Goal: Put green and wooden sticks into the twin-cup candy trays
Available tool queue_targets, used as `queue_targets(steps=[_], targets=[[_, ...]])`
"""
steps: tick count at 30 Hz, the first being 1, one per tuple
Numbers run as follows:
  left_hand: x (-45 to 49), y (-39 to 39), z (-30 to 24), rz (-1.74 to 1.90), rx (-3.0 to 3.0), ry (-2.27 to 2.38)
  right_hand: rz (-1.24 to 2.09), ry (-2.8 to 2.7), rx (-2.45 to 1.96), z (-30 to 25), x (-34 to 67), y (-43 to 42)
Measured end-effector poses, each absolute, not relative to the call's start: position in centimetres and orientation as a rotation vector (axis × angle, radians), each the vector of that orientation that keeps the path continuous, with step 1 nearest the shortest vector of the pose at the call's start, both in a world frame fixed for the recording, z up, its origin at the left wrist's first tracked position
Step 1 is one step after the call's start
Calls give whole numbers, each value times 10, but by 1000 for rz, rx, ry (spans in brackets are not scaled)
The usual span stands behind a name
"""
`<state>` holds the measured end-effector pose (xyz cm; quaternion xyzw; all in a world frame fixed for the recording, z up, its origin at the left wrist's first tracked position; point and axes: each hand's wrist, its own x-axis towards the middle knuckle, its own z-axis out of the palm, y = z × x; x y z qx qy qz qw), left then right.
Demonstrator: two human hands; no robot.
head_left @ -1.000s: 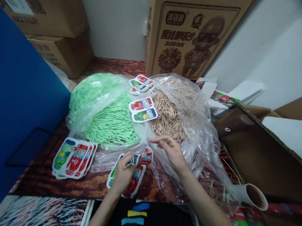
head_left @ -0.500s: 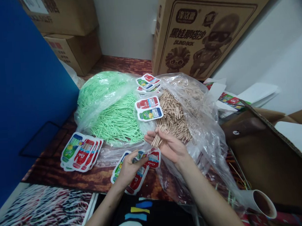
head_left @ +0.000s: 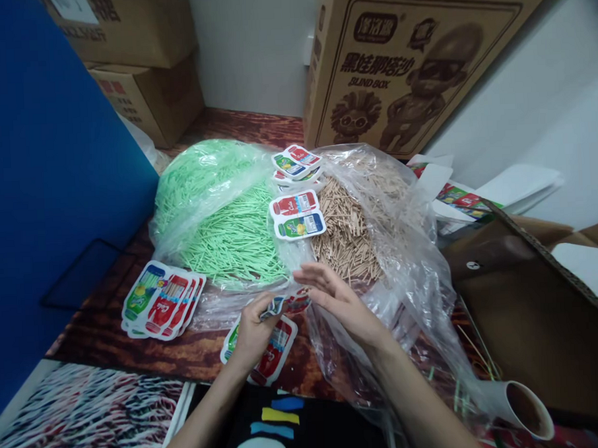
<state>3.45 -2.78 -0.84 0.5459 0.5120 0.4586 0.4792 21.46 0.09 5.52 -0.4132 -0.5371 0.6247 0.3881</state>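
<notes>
My left hand [head_left: 256, 325] is closed on a bottle-shaped printed card [head_left: 298, 300], its red end pointing right. My right hand [head_left: 339, 305] is beside that end, fingers stretched out and thumb apart; no sticks show in it, though its palm side is partly hidden. Under my left hand lies another green-and-red card [head_left: 277, 350], partly covered. Beyond my right hand, brown sticks [head_left: 346, 228] fill an open clear plastic bag. A similar bag of green sticks [head_left: 235, 237] lies to its left. A double-bottle card [head_left: 297, 215] rests between the two piles.
Overlapping cards with sticks in them [head_left: 161, 299] lie at the left of the wood-patterned table [head_left: 186, 367]. More cards [head_left: 296, 161] sit farther back. A large carton [head_left: 411, 67] stands behind; an open box [head_left: 526, 320] and a paper cup [head_left: 525, 409] are at right.
My right hand has turned over and come closer to the card in my left hand. The brown sticks that lay in its palm are out of sight. My left hand has tilted the card.
</notes>
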Motion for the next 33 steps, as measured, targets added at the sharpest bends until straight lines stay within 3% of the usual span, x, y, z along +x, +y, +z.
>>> queue_targets(steps=[4,8,13,17,21,26,33], targets=[[35,-27,-9,1156,1301,1290,1275,-1606,-1121,53,214,-8],[34,-27,-8,1161,1256,1335,1249,-1555,-1180,41,234,-11],[30,-27,-11,1147,1209,1345,742,-1472,-1803,0,290,9],[35,-29,-10,1138,1207,1351,596,-1573,-2026,-31,308,23],[37,-30,-6,1131,1294,1312,643,-1493,-1885,-26,302,23],[35,-28,-4,1152,1361,1282,888,-1268,-1403,28,265,10],[36,-28,0,1143,1329,1217,470,-1509,-1134,52,199,-8]])
